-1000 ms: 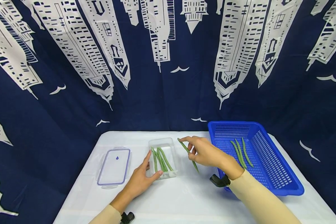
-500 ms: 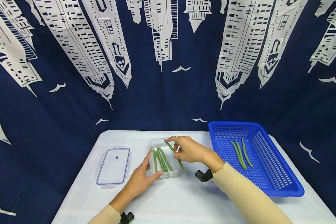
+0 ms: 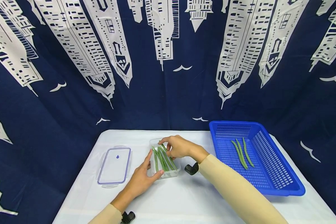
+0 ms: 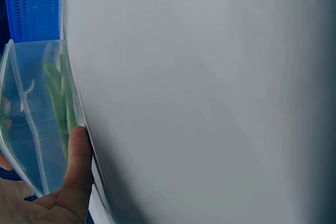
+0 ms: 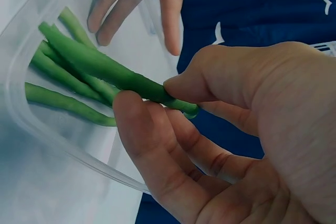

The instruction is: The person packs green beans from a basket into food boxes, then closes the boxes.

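My right hand (image 3: 179, 147) pinches a green bean (image 5: 105, 69) between thumb and fingertips over a clear plastic food container (image 3: 170, 174). In the right wrist view the bean slants down into the container, above several other green beans (image 5: 68, 103). My left hand (image 3: 142, 175) holds the container at its near left corner, thumb (image 4: 79, 153) along the near wall and fingers on the left side. Part of the held bean is hidden by the right hand in the head view.
A blue plastic basket (image 3: 280, 168) stands on the right of the white table (image 3: 184, 202), with 3 green beans (image 3: 242, 155) in it. The clear lid (image 3: 114, 166) with a blue-violet seal lies left of the container. A dark blue printed cloth (image 3: 162, 93) hangs behind.
My right hand has moved left with the green bean, from beside the container to over it, and lowered the bean among the others. My left hand keeps its place on the container.
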